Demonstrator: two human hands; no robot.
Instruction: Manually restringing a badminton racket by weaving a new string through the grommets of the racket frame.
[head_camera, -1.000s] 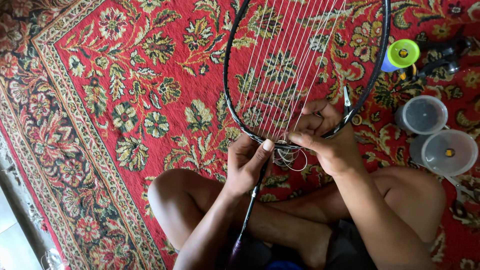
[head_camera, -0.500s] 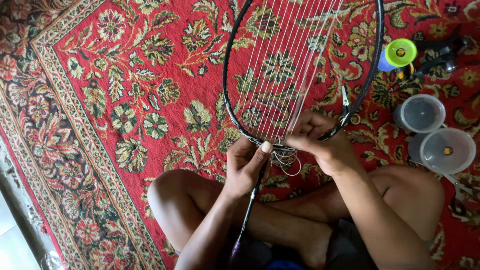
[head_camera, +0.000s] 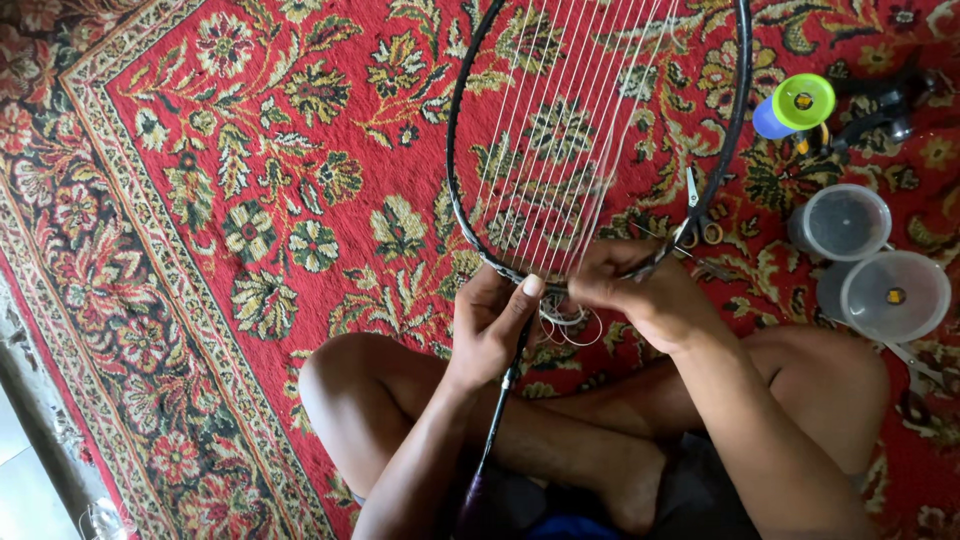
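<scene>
**Racket Held at the Throat While String Is Worked**

A dark-framed badminton racket (head_camera: 737, 120) is held above crossed legs, its head stretched out over a red floral carpet (head_camera: 250, 200) and its shaft running down between the knees. The bottom of the frame is gripped by the left hand (head_camera: 490, 325), fingers closed around the throat and the thumb pressed up against the rim. The same lower edge is met by the right hand (head_camera: 640, 290), whose fingers are pinched together on the white string (head_camera: 570, 325); loose loops of that string are seen hanging just below the frame, between the two hands. Only vertical strings are laid across the racket head.

To the right, on the carpet, two clear round containers (head_camera: 880, 285) are set side by side, and a blue spool with a green cap (head_camera: 795, 105) is lying beyond them. Small scissors (head_camera: 695, 215) are seen just beside the frame's right edge.
</scene>
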